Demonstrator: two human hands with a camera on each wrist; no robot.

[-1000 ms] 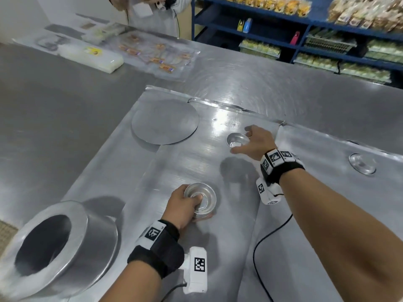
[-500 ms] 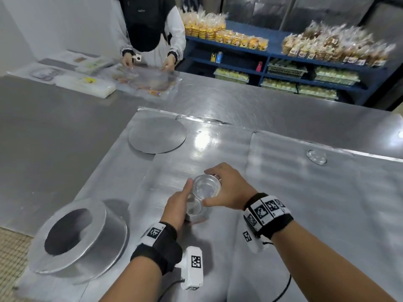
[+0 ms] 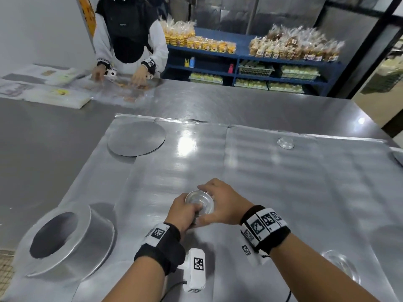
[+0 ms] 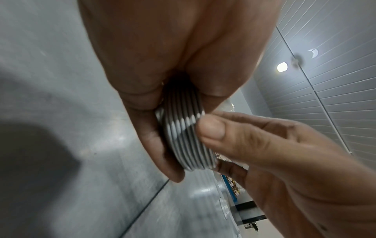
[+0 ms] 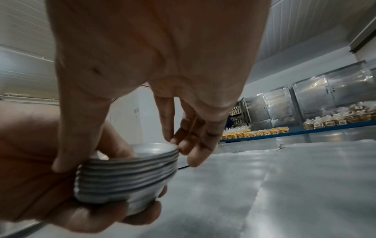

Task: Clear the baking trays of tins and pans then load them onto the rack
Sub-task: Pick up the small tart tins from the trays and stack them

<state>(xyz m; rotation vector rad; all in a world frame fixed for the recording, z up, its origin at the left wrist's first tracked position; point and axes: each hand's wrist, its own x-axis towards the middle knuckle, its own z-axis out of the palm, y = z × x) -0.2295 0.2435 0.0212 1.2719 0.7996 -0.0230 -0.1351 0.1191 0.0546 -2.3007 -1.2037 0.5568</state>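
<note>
Blue shelving stacked with bagged baked goods upper right; steel cabinets, possibly ovens, behind; pale wall upper left.

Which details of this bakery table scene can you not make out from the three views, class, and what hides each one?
- Bottom tin of the stack of small fluted aluminium tins: right wrist view, covered by the left hand.
- The stack's inside: left wrist view shows only the rims; the right hand covers the rest.
- Small clear dish: head view, blurred.
- Object at the right edge: head view, cut off.
- Blue shelf's packet labels: too small.
</note>
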